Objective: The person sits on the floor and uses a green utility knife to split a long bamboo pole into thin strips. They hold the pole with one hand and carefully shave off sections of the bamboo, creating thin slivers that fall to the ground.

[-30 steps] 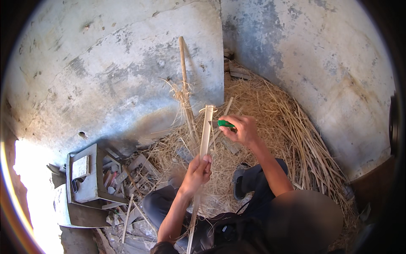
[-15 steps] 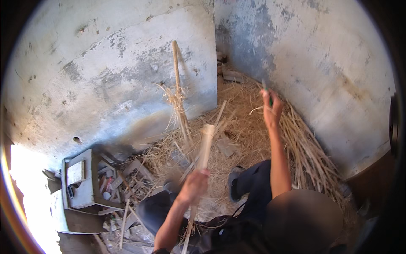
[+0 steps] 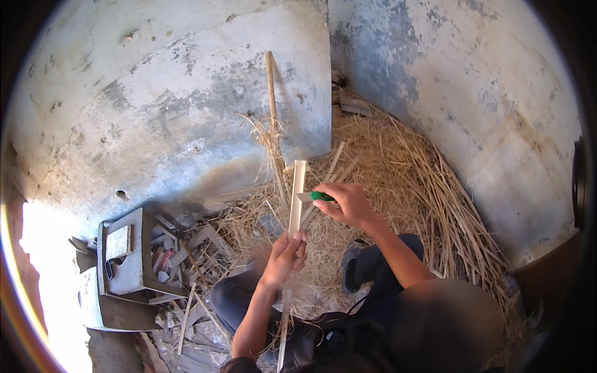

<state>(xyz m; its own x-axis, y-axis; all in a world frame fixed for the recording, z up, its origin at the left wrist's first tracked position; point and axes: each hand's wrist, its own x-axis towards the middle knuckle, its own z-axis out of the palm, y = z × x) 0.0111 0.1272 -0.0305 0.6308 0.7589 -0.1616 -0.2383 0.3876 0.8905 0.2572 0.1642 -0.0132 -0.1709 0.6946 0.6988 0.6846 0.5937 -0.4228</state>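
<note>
My left hand (image 3: 285,260) is closed round a long pale split bamboo strip (image 3: 296,199), held upright in front of me. Above the fist its wide top end shows a hollow inner face, and below the strip runs down past my lap. In my right hand (image 3: 346,204) is a knife (image 3: 319,196) with a green handle. The short blade points left and lies against the strip's right edge, or just over it, about midway between the top end and my left hand.
Shavings (image 3: 367,161) cover the floor ahead. Thin strips (image 3: 463,217) lie heaped along the right wall. A stick (image 3: 271,87) wrapped in shavings leans on the left wall (image 3: 161,112). A wooden box-like stand (image 3: 127,248) with scraps is at left. My knees (image 3: 233,298) flank the work.
My right hand has come down and left with the knife, from far out at the right to the strip. The curled shaving at that hand is gone. My left hand still grips the strip.
</note>
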